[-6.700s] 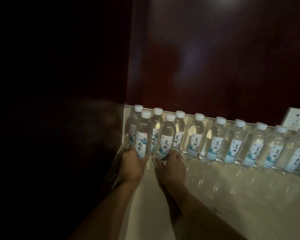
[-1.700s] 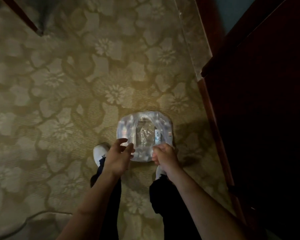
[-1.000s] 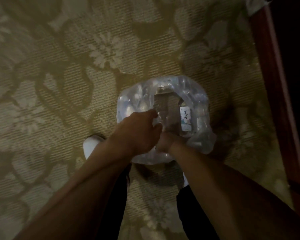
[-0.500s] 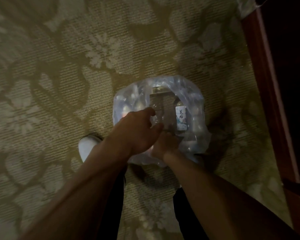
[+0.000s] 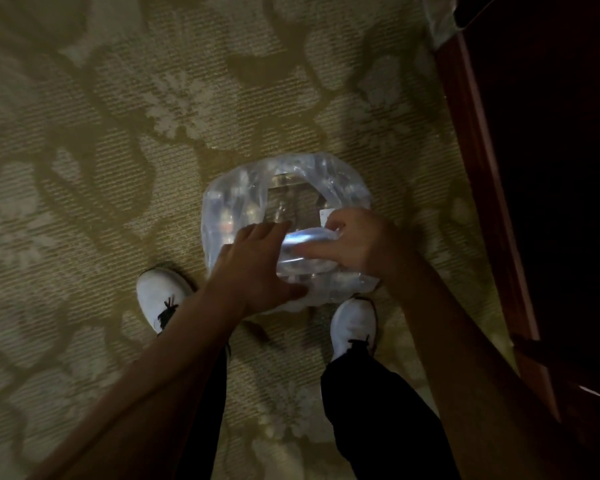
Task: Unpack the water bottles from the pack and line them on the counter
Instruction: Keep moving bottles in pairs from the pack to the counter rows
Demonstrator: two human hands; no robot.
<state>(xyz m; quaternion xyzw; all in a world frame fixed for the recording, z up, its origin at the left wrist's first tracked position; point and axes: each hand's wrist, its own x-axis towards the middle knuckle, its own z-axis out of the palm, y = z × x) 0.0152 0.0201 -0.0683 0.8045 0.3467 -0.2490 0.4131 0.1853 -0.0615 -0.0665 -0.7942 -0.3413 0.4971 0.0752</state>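
Note:
The pack [image 5: 236,202], a torn clear plastic wrap with several water bottles inside, stands on the carpet between my feet. My right hand [image 5: 357,240] grips a water bottle [image 5: 303,252] that lies sideways at the near edge of the pack's opening. Stretched fingers of my left hand [image 5: 253,268] rest on the wrap at the bottle's left end, and its thumb reaches under that end. The bottle is blurred. The counter is out of view.
Flower-patterned carpet [image 5: 118,150] covers the floor. My white shoes [image 5: 160,296] [image 5: 352,323] stand just below the pack. A dark red wooden cabinet [image 5: 534,202] runs along the right side.
Earlier I was lining bottles up on the counter, then bent to the pack on the floor. My right hand has come up out of the pack with a bottle, and my left hand slid down.

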